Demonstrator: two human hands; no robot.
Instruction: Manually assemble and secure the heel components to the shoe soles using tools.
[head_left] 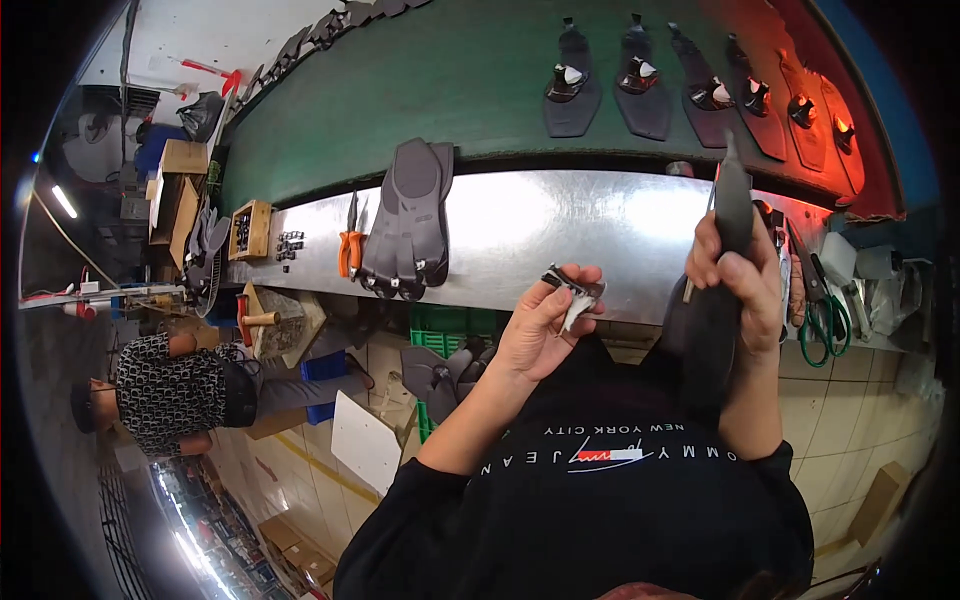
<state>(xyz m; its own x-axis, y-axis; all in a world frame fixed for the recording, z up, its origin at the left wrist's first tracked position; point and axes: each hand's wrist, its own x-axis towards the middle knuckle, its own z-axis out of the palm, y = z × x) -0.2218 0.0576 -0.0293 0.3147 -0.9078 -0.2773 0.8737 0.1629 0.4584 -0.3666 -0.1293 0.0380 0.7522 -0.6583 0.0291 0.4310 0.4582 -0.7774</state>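
Observation:
My left hand [533, 335] pinches a small, crumpled black-and-white piece [582, 303] between thumb and fingers, above the near edge of the metal worktop [560, 215]. To the right, my right hand [755, 295] is wrapped round a long, flat black piece [735, 190] with a narrow tip. This piece stands on edge, its tip pointing away from me and its lower part reaching down in front of my shirt. The two held things are apart. A stack of flat, dark grey pieces [410, 215] with rounded ends lies on the worktop to the left.
Orange-handled pliers [350, 250] and a wooden box [250, 230] are at the left. Several black pieces [573, 90] with black-and-white parts lie on the green belt [470, 80], some under red light. Green-handled scissors [825, 315] are at right. Another person [175, 390] stands left.

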